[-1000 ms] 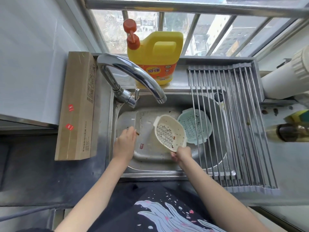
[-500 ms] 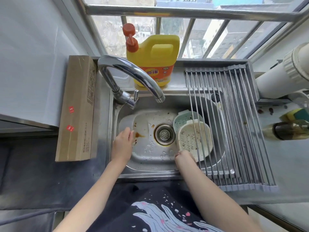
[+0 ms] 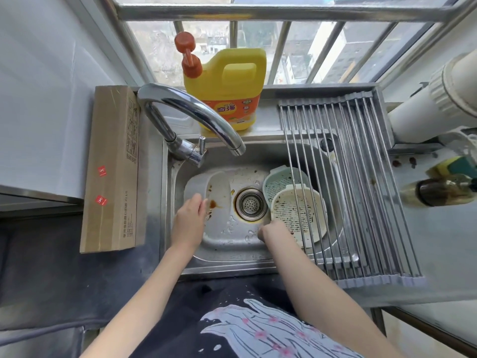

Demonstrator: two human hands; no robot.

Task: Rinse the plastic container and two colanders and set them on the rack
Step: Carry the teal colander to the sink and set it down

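In the steel sink (image 3: 222,257) my left hand (image 3: 189,219) grips the near rim of the white plastic container (image 3: 216,188), which is tipped on its side with brown stains inside. My right hand (image 3: 271,231) is curled on the near-left rim of the cream colander (image 3: 299,215). That colander is speckled with food bits and lies partly on the green colander (image 3: 280,180). Both colanders sit at the right of the sink, under the bars of the roll-up rack (image 3: 366,192).
The tap spout (image 3: 206,120) arches over the sink and no water runs. The drain strainer (image 3: 251,204) sits between my hands. A yellow detergent jug (image 3: 232,83) stands on the back ledge, a long cardboard box (image 3: 113,166) lies left, and a dark bottle (image 3: 438,191) lies right.
My right hand brought the cream colander from mid-sink down onto the green one under the rack. My left hand tipped the plastic container up onto its side, uncovering the drain.
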